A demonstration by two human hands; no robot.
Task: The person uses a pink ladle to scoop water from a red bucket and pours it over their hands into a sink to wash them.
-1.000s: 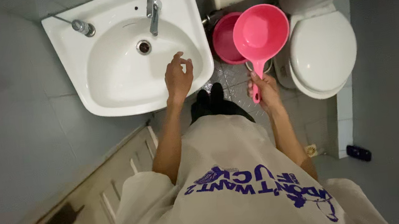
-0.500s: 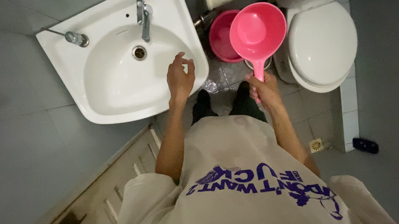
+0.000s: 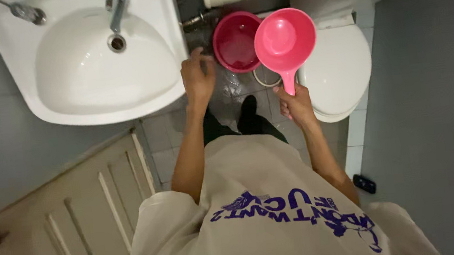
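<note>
Pink dipper (image 3: pixel 284 40), upper centre of frame, gripped by its handle in the right hand (image 3: pixel 294 105), bowl level above the red bucket (image 3: pixel 236 42), presumably to scoop; left hand (image 3: pixel 198 79) loosely curled, empty, beside the sink (image 3: pixel 85 63) rim.

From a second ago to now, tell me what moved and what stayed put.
The left hand has come off the sink rim and now hangs beside it, toward the red bucket, holding nothing that shows. The right hand still grips the pink scoop by its handle, bowl up in front of the toilet. Sink, bucket and toilet have not shifted.
</note>
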